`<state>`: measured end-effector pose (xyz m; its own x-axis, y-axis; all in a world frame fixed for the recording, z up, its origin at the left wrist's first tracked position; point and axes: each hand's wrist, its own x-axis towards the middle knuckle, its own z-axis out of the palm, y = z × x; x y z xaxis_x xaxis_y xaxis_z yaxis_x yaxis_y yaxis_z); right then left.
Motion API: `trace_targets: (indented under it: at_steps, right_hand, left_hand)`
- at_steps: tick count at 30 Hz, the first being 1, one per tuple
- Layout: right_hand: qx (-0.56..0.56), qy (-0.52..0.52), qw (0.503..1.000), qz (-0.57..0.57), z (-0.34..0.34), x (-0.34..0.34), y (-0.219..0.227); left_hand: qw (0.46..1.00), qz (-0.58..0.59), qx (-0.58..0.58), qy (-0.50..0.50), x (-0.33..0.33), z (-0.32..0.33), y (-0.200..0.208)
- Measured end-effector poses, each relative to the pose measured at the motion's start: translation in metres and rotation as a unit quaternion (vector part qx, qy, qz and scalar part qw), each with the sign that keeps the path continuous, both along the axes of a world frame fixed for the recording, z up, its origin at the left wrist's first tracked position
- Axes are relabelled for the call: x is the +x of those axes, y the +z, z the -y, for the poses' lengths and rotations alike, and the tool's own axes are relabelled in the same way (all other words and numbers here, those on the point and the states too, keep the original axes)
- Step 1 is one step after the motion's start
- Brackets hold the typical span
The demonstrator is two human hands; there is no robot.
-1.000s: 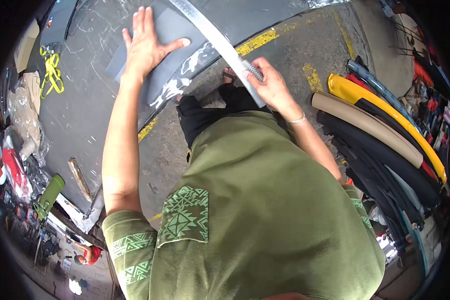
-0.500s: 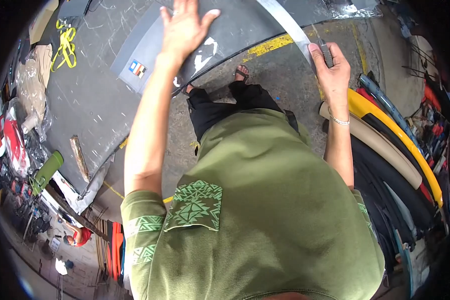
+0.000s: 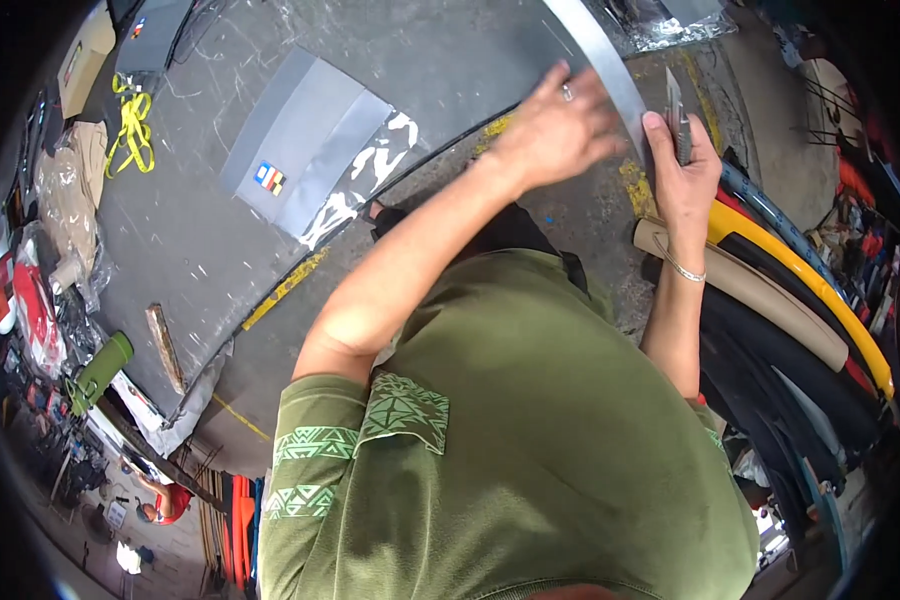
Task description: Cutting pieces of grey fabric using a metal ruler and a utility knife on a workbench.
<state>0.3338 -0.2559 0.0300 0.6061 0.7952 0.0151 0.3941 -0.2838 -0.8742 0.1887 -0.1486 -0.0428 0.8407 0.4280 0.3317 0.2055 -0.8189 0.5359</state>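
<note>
In my right hand (image 3: 686,178), a utility knife (image 3: 679,125) stands with its blade pointing up and away. The same hand also grips the near end of a long metal ruler (image 3: 602,62) between thumb and fingers. My left hand (image 3: 560,128), with a ring on one finger, is in the air just left of the ruler. Its fingers are apart, slightly blurred, and hold nothing. On the dark worktable (image 3: 195,225) lies a grey sheet (image 3: 315,120) with a small coloured label and a clear plastic strip along its near side.
A yellow strap (image 3: 133,125) lies at the table's far left, with a wooden stick (image 3: 165,347) nearer. Rolls of material, including a beige roll (image 3: 750,290) and a yellow one (image 3: 800,275), stand to my right. A person in red (image 3: 173,503) is at the lower left.
My left hand has lifted off the grey sheet and swung right toward the ruler. The right hand, with knife and ruler, has shifted slightly right and nearer.
</note>
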Motion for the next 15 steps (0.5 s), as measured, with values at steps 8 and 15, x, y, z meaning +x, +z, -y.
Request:
trace_targets:
  at_steps: [8,15]
  right_hand:
    - [-0.004,-0.003,1.000,0.005,0.000,-0.009,-0.007]
    - [-0.038,0.034,0.998,-0.025,0.006,-0.006,-0.015]
  left_hand:
    - [0.978,-0.110,0.121,0.129,0.020,-0.039,-0.031]
    - [0.981,-0.001,-0.151,-0.123,-0.063,0.039,-0.005]
